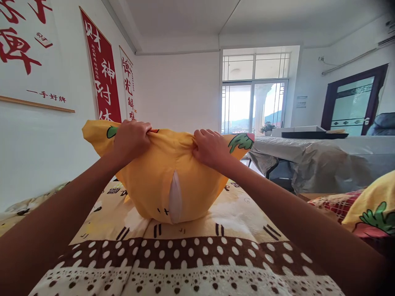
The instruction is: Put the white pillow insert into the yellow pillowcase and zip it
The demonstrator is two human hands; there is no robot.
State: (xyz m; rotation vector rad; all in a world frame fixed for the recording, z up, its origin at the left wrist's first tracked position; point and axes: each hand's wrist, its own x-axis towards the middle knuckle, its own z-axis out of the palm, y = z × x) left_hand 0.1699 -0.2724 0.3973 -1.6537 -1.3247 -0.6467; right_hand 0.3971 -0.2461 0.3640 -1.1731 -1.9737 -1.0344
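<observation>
A yellow pillowcase point(148, 181) with a white pillow point(175, 198) inside is held upright in front of me. The white pillow shows through a slit in the lower middle of the yellow cloth. Near the top left, my left hand point(132, 139) is closed on the bunched fabric. At the top right, my right hand point(211, 148) grips the same cloth, its fingers folded over the edge. Green and pink printed figures show on both upper corners. The pillow's bottom rests on a patterned blanket point(191, 273) with brown bands and white dots.
Another yellow pillow point(373, 201) with a green leaf print lies at the right edge, beside red checked cloth point(335, 205). Behind, a table point(311, 148) under plastic sheeting carries a black tray point(314, 135) and a potted plant point(268, 128). A wall with hanging banners point(103, 70) stands left.
</observation>
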